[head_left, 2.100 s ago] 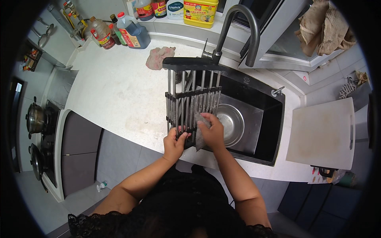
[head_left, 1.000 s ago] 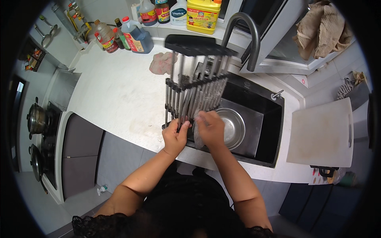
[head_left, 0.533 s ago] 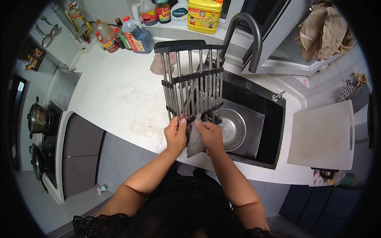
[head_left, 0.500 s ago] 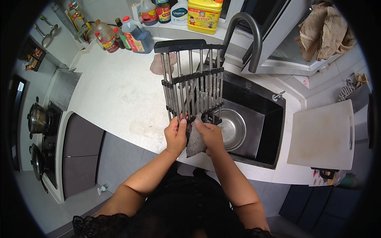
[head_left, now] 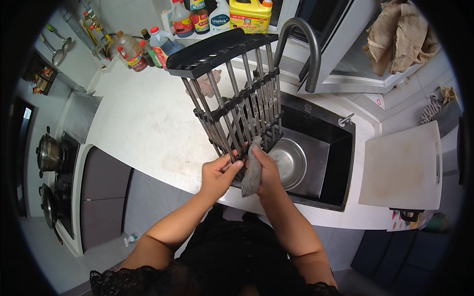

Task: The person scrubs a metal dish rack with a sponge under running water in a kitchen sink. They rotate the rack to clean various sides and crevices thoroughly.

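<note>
White countertop (head_left: 148, 123) surrounds our black sink (head_left: 323, 163). Nearest us, our left hand (head_left: 217, 172) pinches the lower bars of a tilted grey metal-barred rack (head_left: 232, 98), while our right hand (head_left: 266, 170) presses a crumpled grey scouring cloth (head_left: 253, 167) against it. Beyond, the rack's black top rail rises over the counter.

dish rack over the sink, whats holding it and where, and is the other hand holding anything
The left hand grips the dish rack by its near lower end, tilting it up. The right hand presses a grey scrubbing cloth against the rack's lower bars.
</note>
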